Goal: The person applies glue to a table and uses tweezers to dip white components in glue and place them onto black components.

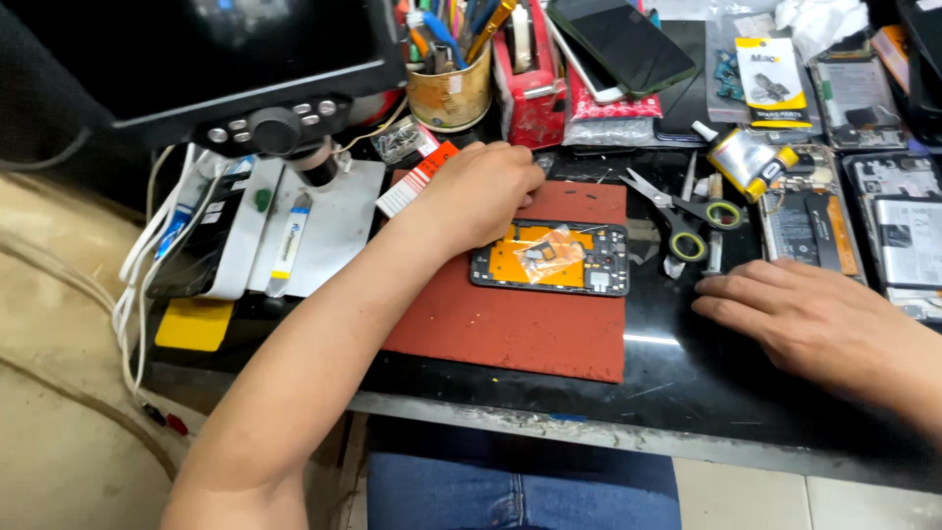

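An opened phone frame (551, 259) with an orange inner plate lies on a red-brown work mat (510, 324). A small clear plastic bag (551, 253) with tiny parts rests on it. My left hand (481, 191) sits curled at the phone's upper left corner, fingers bent down near a small dark piece at the mat's far edge; whether it pinches anything is hidden. My right hand (795, 314) lies flat on the black tabletop (706, 383), palm down, fingers apart, just below the scissors (687, 221).
A microscope head (285, 132) overhangs a white base plate (329, 231) at left, with white cables (147, 285) beside it. A tool-filled cup (449, 93), red tape dispenser (530, 88), phones (618, 44), glue bottle (741, 157) and opened phones (883, 216) crowd the back and right.
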